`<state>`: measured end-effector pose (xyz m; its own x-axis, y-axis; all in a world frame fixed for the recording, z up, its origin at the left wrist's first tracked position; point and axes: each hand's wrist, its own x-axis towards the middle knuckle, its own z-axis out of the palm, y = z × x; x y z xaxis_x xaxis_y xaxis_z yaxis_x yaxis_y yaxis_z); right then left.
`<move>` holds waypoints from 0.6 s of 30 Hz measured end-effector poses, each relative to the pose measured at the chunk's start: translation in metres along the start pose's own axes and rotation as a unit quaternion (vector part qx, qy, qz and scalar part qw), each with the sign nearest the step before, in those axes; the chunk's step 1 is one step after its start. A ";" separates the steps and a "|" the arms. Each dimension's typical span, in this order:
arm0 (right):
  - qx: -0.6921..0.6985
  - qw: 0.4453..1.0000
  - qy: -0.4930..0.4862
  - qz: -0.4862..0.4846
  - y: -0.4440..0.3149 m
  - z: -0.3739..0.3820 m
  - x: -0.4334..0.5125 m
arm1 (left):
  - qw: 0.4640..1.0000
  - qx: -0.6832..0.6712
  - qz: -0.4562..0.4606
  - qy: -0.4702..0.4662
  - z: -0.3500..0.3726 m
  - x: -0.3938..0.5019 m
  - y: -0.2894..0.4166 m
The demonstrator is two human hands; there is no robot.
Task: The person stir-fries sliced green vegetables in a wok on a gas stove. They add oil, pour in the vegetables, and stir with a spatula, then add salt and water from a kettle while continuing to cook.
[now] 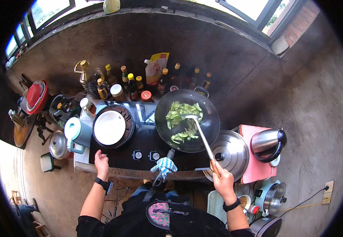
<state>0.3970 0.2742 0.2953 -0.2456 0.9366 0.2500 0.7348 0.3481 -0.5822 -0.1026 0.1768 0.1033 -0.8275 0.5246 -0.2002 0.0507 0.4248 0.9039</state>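
My right hand (224, 181) grips the wooden handle of a metal spatula (204, 137). The spatula's blade rests among sliced green vegetables (181, 112) in a dark wok (210, 103) on the right burner. A blue-and-white patterned cloth (164, 166) is wrapped about the wok's long handle, which points toward my body. My left hand (101, 164) hovers by the front left edge of the black glass cooktop (118, 157), loosely curled and holding nothing. Just beyond it, a white plate (110, 127) lies on the left burner.
Several sauce bottles (132, 87) and a seasoning pouch (156, 69) line the wall behind the stove. A light-blue pitcher (78, 133) stands at left. A large metal lid (233, 148) leans near the wok, beside an electric kettle (264, 145). A person's leg (26, 209) shows at lower left.
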 end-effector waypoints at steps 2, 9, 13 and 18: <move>-0.025 0.999 -0.043 0.017 -0.006 0.000 0.004 | 0.996 0.010 -0.037 -0.077 -0.007 -0.023 -0.030; -0.183 0.959 -0.198 0.090 -0.008 -0.037 -0.032 | 0.934 0.124 -0.311 -0.125 -0.094 -0.090 -0.141; -0.162 0.979 -0.127 -0.006 0.003 -0.037 -0.023 | 0.913 0.234 -0.321 -0.091 -0.124 -0.111 -0.159; 0.463 0.790 -0.120 0.384 -0.005 -0.056 -0.006 | 0.942 0.254 -0.182 -0.123 -0.127 -0.108 -0.138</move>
<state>0.4299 0.2643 0.3398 -0.1471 0.8282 -0.5407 -0.0251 -0.5496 -0.8350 -0.0911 -0.0321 0.0479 -0.6903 0.4052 -0.5994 0.1025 0.8749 0.4733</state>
